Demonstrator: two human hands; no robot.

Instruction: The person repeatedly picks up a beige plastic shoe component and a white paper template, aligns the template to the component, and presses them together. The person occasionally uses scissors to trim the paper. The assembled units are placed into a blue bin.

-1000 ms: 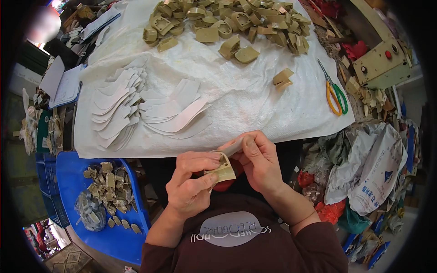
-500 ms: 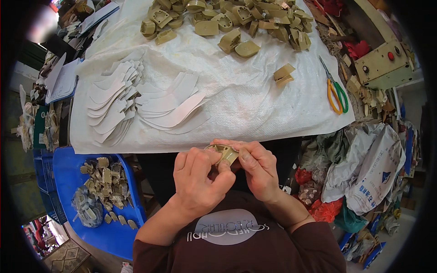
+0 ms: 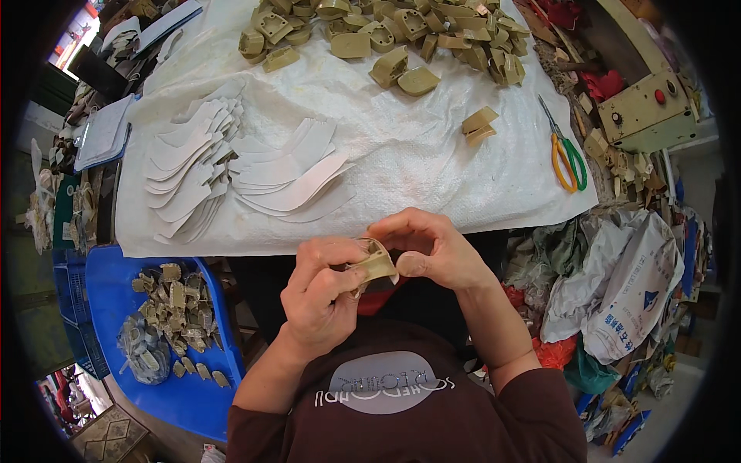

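In front of my body, just past the table's near edge, my left hand is closed around an olive-beige plastic shoe heel. The heel is tilted, with its hollow end facing up and a pale edge along its right side. My right hand is curved open beside it, thumb and fingers apart. Its fingertips and thumb are close to the heel's rim; whether they touch it I cannot tell. Beyond my hands, curved white cut pieces lie in overlapping stacks, and a second fanned stack lies alongside.
A heap of similar heels covers the table's far side on a white woven sheet. Two loose heels and scissors lie right. At left stands a blue stool with wrapped pieces; at right, plastic bags and a control box.
My right hand has loosened from the heel and spread its fingers, shifting slightly up and right. The left hand keeps hold of the heel, which has turned.
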